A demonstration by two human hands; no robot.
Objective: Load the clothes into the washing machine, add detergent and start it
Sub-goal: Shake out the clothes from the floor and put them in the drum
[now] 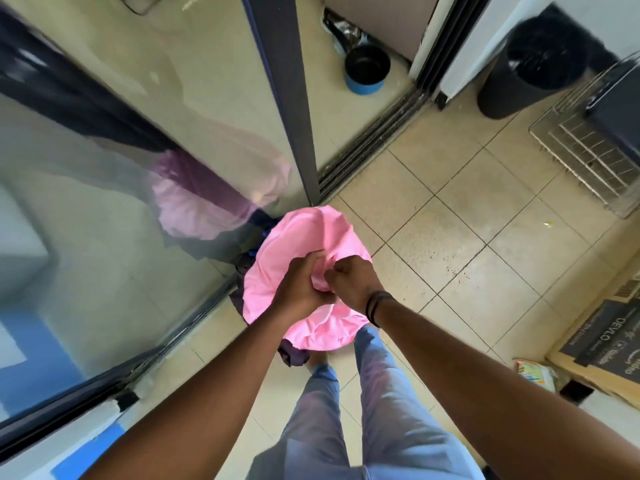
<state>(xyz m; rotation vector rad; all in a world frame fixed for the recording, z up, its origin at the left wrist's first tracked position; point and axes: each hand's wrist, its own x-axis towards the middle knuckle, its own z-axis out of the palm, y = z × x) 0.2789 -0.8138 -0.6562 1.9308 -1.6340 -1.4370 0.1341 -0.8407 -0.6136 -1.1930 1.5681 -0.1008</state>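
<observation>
Both the left hand (300, 289) and the right hand (353, 285) are clenching a crumpled pink cloth garment (304, 237), bunching above the tiled floor (450, 244), seemingly over darker clothes (294, 355).

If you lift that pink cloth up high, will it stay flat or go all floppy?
Probably floppy: the pink cloth already bunches and wrinkles where the left hand and right hand pinch it. It looks thin, so likely light. Its edges droop, so it would hang down.
</observation>
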